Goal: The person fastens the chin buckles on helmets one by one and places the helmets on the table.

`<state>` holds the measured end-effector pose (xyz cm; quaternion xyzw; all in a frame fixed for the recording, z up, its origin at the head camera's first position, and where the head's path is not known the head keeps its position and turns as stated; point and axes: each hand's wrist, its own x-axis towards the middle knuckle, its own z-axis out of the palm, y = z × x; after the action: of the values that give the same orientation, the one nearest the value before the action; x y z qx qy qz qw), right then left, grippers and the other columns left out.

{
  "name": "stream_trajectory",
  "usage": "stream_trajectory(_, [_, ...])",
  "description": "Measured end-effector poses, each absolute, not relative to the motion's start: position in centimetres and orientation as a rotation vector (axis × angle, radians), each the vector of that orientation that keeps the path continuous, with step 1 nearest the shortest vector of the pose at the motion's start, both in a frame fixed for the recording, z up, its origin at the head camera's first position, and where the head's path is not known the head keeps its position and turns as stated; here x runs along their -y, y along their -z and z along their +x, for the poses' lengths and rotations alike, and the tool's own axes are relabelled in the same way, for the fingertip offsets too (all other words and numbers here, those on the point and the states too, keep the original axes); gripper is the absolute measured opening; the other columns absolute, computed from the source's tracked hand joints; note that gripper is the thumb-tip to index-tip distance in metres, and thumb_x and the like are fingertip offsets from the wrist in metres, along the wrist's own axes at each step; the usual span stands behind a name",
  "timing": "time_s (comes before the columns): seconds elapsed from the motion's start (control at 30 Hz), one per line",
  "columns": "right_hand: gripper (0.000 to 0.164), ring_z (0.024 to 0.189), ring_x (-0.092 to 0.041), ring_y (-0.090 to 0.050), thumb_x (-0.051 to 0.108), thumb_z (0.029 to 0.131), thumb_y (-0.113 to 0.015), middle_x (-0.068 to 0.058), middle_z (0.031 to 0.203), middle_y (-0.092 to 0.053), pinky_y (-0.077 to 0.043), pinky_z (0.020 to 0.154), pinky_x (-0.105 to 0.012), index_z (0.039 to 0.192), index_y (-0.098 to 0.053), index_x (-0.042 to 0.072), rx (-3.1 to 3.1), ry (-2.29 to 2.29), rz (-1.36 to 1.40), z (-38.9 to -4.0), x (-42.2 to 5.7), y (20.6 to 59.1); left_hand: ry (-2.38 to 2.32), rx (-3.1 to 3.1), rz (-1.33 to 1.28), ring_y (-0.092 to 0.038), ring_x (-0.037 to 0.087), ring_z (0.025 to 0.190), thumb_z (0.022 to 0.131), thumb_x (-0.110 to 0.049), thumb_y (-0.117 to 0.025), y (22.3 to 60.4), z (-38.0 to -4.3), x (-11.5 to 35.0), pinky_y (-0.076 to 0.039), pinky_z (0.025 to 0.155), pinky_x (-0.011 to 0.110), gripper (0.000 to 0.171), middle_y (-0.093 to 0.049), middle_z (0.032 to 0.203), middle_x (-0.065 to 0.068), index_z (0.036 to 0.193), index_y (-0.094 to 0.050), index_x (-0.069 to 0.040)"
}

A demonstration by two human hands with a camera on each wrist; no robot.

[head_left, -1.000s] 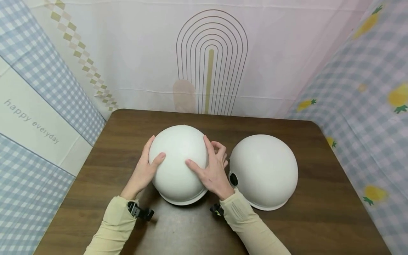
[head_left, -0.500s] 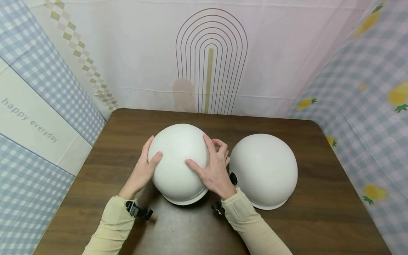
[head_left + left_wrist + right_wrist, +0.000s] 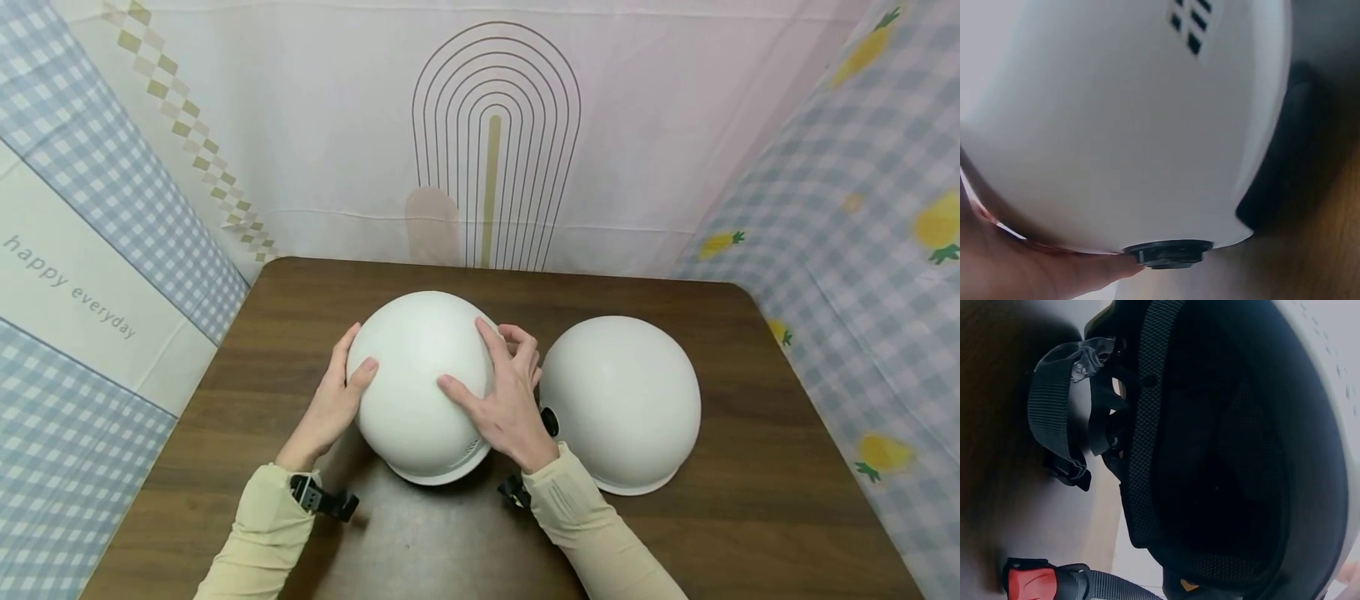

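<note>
Between both hands is a white helmet (image 3: pixel 420 383), dome up, its front rim raised a little over the table. My left hand (image 3: pixel 333 408) holds its left side, thumb on the shell. My right hand (image 3: pixel 510 400) grips the right side, thumb and index finger spread on the dome and the other fingers bent behind. A black round fitting (image 3: pixel 1169 253) sits by a left fingertip in the left wrist view, with dark vents (image 3: pixel 1194 42) higher on the shell. Black lining (image 3: pixel 1222 450), a strap (image 3: pixel 1050 406) and a red buckle (image 3: pixel 1032 584) show in the right wrist view.
A second white helmet (image 3: pixel 622 400) stands dome up just right of my right hand, a black round fitting (image 3: pixel 550 421) on its left side. Both are on a brown wooden table (image 3: pixel 765 500). Patterned cloths (image 3: pixel 330 125) hang behind and at the sides.
The held helmet has turned slightly, and a row of vents now shows at its lower right rim. My left hand has shifted slightly left. The second helmet stays put.
</note>
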<state>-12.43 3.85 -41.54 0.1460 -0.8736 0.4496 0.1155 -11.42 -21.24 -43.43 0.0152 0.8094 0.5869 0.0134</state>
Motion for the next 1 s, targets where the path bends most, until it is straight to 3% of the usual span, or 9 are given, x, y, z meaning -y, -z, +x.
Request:
stream_trajectory(0.17, [0.081,0.127,-0.026,-0.023,0.067,0.080,-0.064,-0.007,0.142,-0.024,-0.018,0.097,-0.049,0.149,-0.037,0.034,2.540,-1.328,0.444,-12.4,-3.8,41.3,-1.711,-2.664,0.085,-0.020,0.037,0.143,0.101,-0.036,-0.049,43.0,-11.5,21.7,-0.021,0.109,0.061,0.070,-0.011,0.160,0.014,0.157,-0.011,-0.018])
stream_trajectory(0.4, [0.081,0.128,-0.026,-0.024,0.069,0.079,-0.064,-0.006,0.142,-0.024,-0.018,0.097,-0.049,0.148,-0.039,0.034,2.543,-1.329,0.435,-12.4,-3.7,41.1,-1.732,-2.680,0.248,-0.016,0.028,0.145,0.103,-0.030,-0.048,42.4,-11.6,21.7,-0.021,0.108,0.061,0.065,-0.013,0.160,0.004,0.156,-0.011,-0.036])
stream_trajectory(0.5, [0.081,0.128,-0.025,-0.024,0.069,0.079,-0.064,-0.004,0.143,-0.023,-0.020,0.097,-0.050,0.148,-0.040,0.034,2.544,-1.339,0.441,-12.3,-3.7,41.0,-1.681,-2.709,0.244,-0.020,0.033,0.143,0.103,-0.034,-0.047,42.1,-11.6,21.5,-0.025,0.105,0.064,0.060,-0.015,0.160,0.006,0.156,-0.017,-0.034])
stream_trajectory(0.7, [0.081,0.125,-0.026,-0.025,0.068,0.078,-0.065,-0.003,0.144,-0.023,-0.030,0.095,-0.051,0.146,-0.042,0.033,2.545,-1.319,0.476,-12.1,-3.7,40.7,-1.649,-2.690,0.152,-0.030,0.042,0.134,0.097,-0.040,-0.056,42.0,-11.3,21.1,-0.036,0.094,0.068,0.072,-0.016,0.156,0.013,0.156,-0.015,-0.035])
stream_trajectory(1.0, [0.077,0.117,-0.027,-0.029,0.063,0.080,-0.067,-0.007,0.143,-0.026,-0.030,0.093,-0.050,0.146,-0.045,0.029,2.494,-1.225,0.549,-12.4,-3.7,40.4,-1.712,-2.695,0.173,-0.029,0.040,0.137,0.097,-0.036,-0.054,42.3,-11.3,21.0,-0.033,0.097,0.068,0.070,-0.017,0.157,0.010,0.156,-0.016,-0.032])
